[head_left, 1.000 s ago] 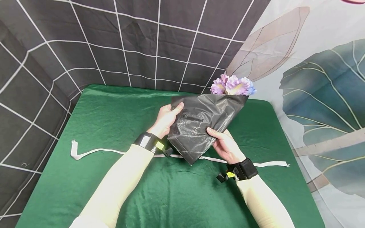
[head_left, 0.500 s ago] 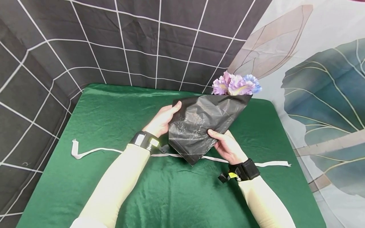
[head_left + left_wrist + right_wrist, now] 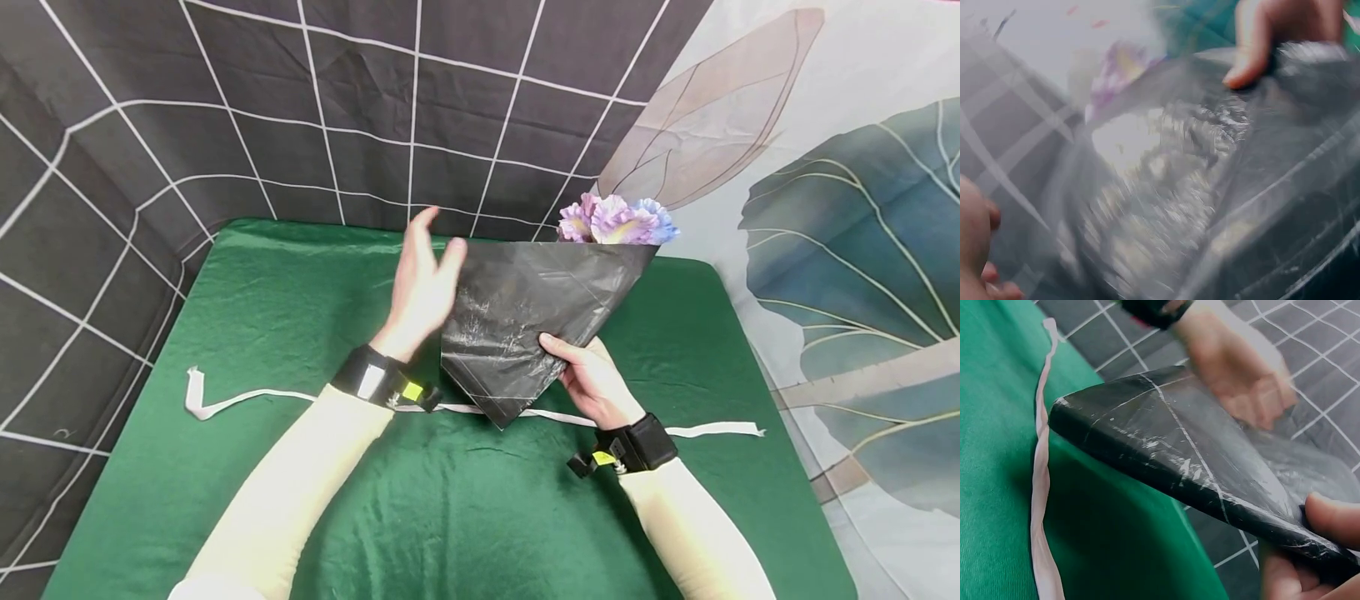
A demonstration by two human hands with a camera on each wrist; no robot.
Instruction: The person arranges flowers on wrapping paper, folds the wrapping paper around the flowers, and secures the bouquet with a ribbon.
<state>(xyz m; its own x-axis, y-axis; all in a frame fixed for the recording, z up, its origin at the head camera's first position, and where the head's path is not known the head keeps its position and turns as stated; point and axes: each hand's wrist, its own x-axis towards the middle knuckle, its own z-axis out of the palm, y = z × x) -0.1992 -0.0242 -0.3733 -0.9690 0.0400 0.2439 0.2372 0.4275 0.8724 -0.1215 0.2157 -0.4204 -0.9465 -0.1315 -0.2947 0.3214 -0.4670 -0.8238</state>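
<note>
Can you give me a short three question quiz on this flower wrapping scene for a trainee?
1. True or false: the left hand grips the black wrapper.
2. Which hand holds the wrapper: A left, B right?
3. Fill in: the white ribbon lies on the ____ cloth.

Key: 1 false, its fingers are spread open beside the wrapper. 2 B. 3 green.

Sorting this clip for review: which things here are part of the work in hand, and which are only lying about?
In the work:
- black wrapping paper, gripped by the right hand
- purple flowers at its top
- left hand, open beside the wrap
- white ribbon lying under the wrap's tip

Lying about:
- green tablecloth
- grid backdrop
- leaf-print curtain
</note>
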